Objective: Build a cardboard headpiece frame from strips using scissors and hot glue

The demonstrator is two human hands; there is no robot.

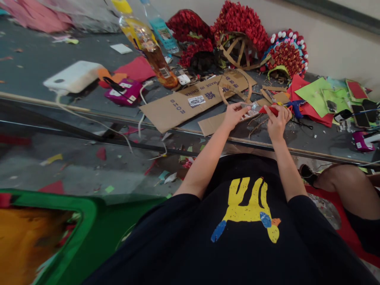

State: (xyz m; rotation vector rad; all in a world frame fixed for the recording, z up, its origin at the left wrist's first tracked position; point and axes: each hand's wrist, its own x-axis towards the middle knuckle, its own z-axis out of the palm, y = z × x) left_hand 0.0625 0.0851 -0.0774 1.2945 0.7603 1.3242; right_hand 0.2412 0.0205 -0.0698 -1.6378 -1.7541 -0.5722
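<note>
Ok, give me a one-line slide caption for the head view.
Right hand gripping a red object, left hand close by, at a table strewn with cardboard and coloured paper.

Soft, dimmish light, source hard to tell; picture edges stretched; green container point(88, 215) blurred.

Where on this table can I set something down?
Mainly left, between the white device and crumpled pink sheet, despite a few scraps. A smaller patch lies near the front, just left of the far-right purple device. It's crowded around the left hand and right hand, along the cardboard strip, and back by the red decorations.
</note>
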